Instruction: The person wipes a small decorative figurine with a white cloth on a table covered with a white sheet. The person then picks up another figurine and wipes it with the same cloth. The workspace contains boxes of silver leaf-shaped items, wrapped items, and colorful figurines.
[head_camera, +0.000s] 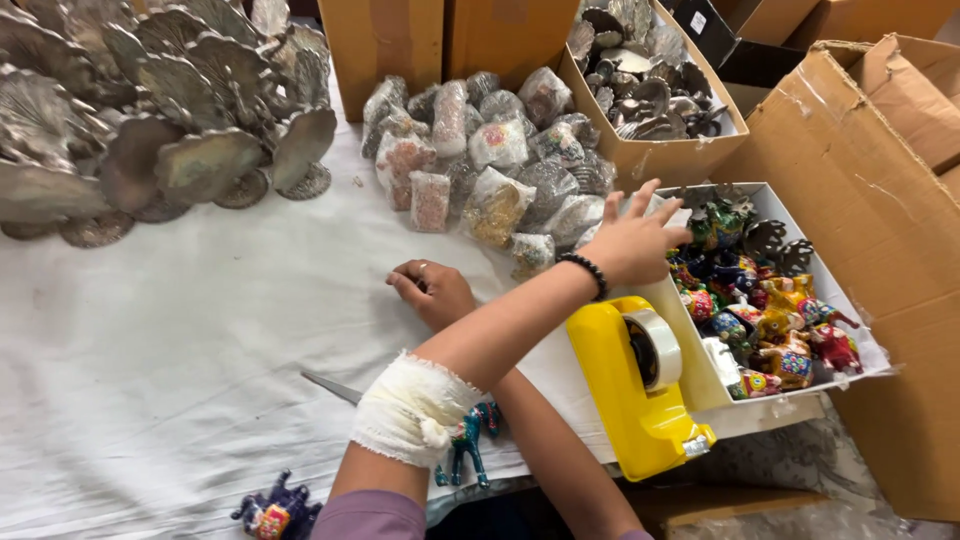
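Observation:
My arms are crossed. My left hand (632, 240), with a black bead bracelet on the wrist and a white bandage on the forearm, reaches right with fingers spread over the near-left rim of a white box (705, 375) full of small painted animal figurines (775, 320). It holds nothing. My right hand (432, 292), wearing a ring, rests on the white cloth (180, 340) under the left forearm, fingers curled. A yellow tape dispenser (640, 390) stands just below the left hand, against the box.
A teal horse figurine (466, 442) and a dark blue elephant figurine (275, 512) lie near the front edge. A metal blade (330, 385) pokes out by the bandage. Plastic-wrapped packets (490, 160), silver fan-shaped metal pieces (150, 130) and cardboard boxes (880, 220) stand behind and right.

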